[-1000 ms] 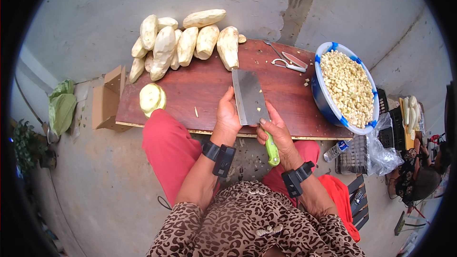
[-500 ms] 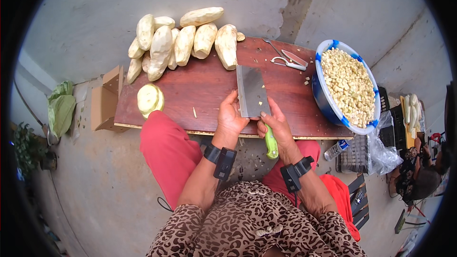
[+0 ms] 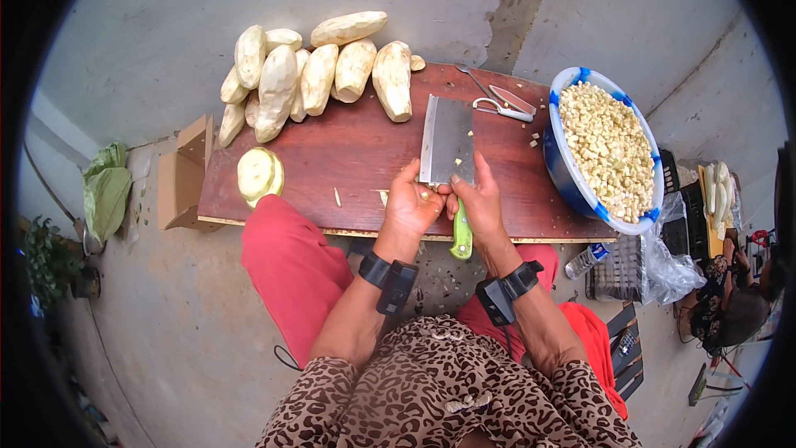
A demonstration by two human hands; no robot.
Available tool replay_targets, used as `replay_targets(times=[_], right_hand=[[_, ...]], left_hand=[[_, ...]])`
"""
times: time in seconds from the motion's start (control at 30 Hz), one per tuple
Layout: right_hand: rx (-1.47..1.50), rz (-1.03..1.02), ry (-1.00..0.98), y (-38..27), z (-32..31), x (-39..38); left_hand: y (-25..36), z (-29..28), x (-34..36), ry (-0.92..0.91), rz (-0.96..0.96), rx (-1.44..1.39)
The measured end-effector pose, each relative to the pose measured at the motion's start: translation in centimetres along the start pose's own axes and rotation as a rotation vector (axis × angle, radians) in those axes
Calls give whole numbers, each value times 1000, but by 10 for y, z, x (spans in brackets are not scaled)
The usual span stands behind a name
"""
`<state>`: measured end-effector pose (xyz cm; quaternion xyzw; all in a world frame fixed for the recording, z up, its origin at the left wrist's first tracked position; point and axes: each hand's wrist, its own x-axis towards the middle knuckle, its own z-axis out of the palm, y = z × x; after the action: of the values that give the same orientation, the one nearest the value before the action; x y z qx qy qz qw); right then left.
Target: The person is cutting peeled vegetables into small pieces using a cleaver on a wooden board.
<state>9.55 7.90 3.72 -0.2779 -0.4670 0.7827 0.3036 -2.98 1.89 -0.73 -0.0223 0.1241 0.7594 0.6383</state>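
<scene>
A broad steel cleaver [image 3: 448, 139] with a green handle [image 3: 461, 239] lies flat over the dark red wooden board [image 3: 332, 149]. My right hand [image 3: 479, 207] grips the handle near the blade. My left hand [image 3: 410, 206] is cupped against the blade's near left edge; whatever is under its fingers is hidden. Small pale diced bits cling to the blade. A stack of pale round slices [image 3: 259, 174] sits at the board's left end.
Several peeled pale tubers [image 3: 315, 66] are piled at the board's far left. A blue-and-white bowl [image 3: 557, 170] of diced pieces stands at the right, scissors [image 3: 502, 102] behind the cleaver. A cardboard box [image 3: 184, 174] and a green bag [image 3: 106, 191] lie on the concrete floor at left.
The cleaver and both hands have stayed close to the board's near edge, with only a slight shift; the blade lies flatter now.
</scene>
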Motion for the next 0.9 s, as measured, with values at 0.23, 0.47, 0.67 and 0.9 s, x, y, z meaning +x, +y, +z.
replay_targets(times=[0.23,0.47,0.67,0.9], right_hand=[[101,28,16,-7,-1,11],[60,51,115,-8,-1,7],[46,-45,64,-15,-2,9],[15,1,160,-22,-12,4]], left_hand=[[-5,13,-4,-9,-17,29],[-8,11,-6,18,-4,-27],[-12,14,-8,-2,-23,-119],[-6,12,-13,212,126,-133]])
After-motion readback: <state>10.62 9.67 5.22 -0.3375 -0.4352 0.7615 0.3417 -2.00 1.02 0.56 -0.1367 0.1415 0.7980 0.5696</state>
